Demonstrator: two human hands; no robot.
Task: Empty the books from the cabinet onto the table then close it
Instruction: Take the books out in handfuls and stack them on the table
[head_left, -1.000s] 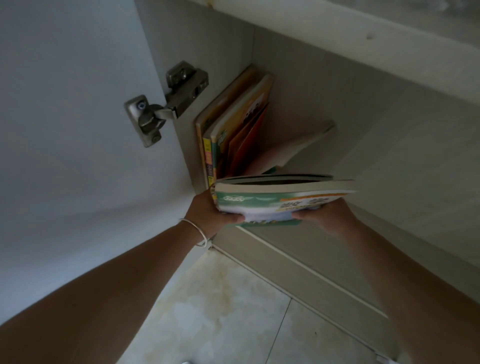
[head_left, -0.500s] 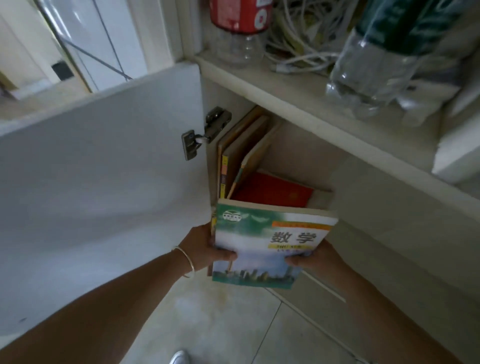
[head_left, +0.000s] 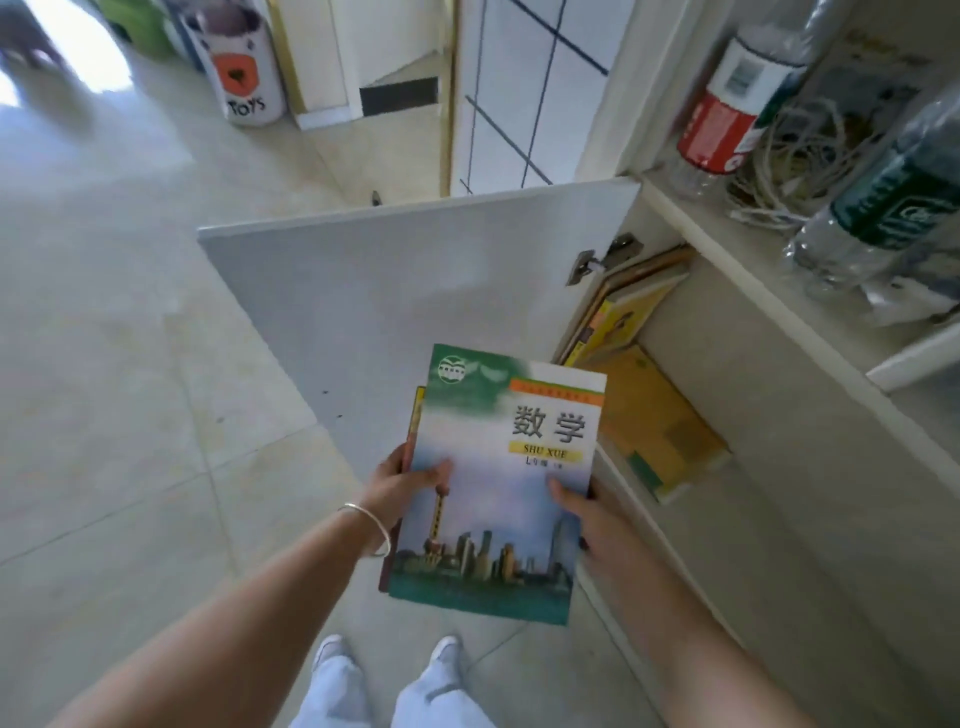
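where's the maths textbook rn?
Head view, centre: the maths textbook is held between left hand and right hand, outside the cabinet, beside its open door.

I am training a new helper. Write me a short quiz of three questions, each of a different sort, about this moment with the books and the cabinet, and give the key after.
1. True or false: the cabinet door is shut.
2. Multiple choice: how is the stack of books held? A) by the left hand alone; B) by the left hand and the right hand, one at each side edge; C) it lies on the floor.
3. Fill in: inside the cabinet, some books lean near the hinge, and a yellow book lies ____.

Key
1. False: it stands open.
2. B.
3. Flat; so the cabinet is not yet empty.
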